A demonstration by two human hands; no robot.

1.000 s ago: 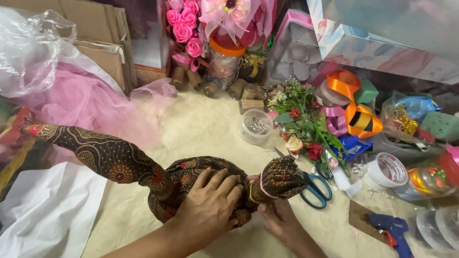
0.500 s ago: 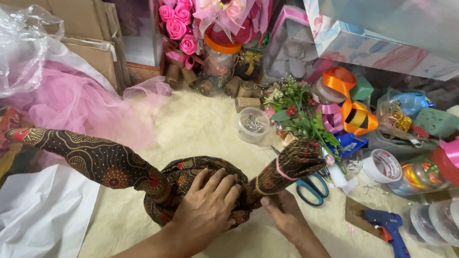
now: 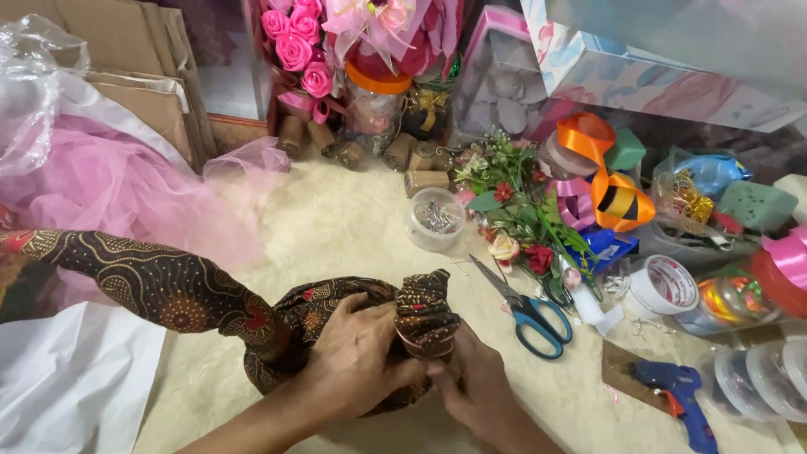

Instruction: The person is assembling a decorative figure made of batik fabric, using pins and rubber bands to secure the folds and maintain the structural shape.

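Beneath both hands (image 3: 357,357) (image 3: 479,378), batik cloth (image 3: 168,286) partly hidden.

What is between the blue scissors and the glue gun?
In the head view, only bare cream mat lies between the scissors and the glue gun, with a brown board under the gun.

One head-worn camera looks steeply down from close above. It faces forward across the cream mat (image 3: 353,227) toward the cluttered far edge.
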